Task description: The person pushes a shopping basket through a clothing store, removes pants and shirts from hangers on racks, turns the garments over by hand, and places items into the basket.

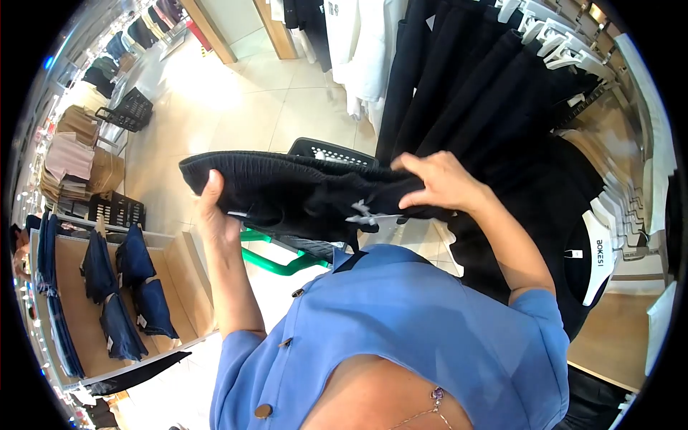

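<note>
Black elastic-waist pants [287, 193] stretch sideways between my hands, in front of my chest. My left hand [215, 208] is closed on the left end of the gathered waistband, its thumb lying over the front. At the other end, my right hand [448, 185] has its thumb and fingers around the fabric's upper edge; the fingertips are partly hidden. A whitish print or tag [369, 213] shows on the cloth near the right thumb. How the lower part of the garment hangs is hard to see.
Beneath the pants is a dark basket [333, 152] with a green handle [279, 266]. Black garments [459, 79] hang on white hangers [555, 39] at the right, beside a black top on a hanger [598, 254]. Folded jeans [122, 333] sit on a wooden shelf [190, 276] at the left.
</note>
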Tool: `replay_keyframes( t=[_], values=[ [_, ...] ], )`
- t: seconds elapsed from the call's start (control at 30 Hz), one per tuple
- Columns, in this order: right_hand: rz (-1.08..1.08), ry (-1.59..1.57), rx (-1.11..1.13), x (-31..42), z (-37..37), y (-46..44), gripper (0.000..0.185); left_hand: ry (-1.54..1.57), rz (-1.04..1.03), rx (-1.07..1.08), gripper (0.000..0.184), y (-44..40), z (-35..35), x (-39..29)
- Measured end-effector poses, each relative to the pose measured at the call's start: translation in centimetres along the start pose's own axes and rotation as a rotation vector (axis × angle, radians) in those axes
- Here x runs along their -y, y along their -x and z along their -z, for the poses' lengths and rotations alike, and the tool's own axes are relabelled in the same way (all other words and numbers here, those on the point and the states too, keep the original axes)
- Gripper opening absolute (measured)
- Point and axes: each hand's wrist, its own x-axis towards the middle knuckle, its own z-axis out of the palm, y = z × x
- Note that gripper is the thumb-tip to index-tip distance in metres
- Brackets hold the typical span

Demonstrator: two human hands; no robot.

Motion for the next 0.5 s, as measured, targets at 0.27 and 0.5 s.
replay_keyframes(
  t=[0.27, 0.5],
  values=[
    [-0.347, -0.639, -0.137, -5.3, -6.7, 5.3, 0.03, -0.033, 0.116, -0.031, 0.03, -0.8, -2.6, 0.4],
    [-0.382, -1.457, -1.046, -3.8, -6.5, 5.5, 0.032, 0.216, 0.042, 0.184, 0.033, -2.5, -5.4, -2.0]
  ],
)
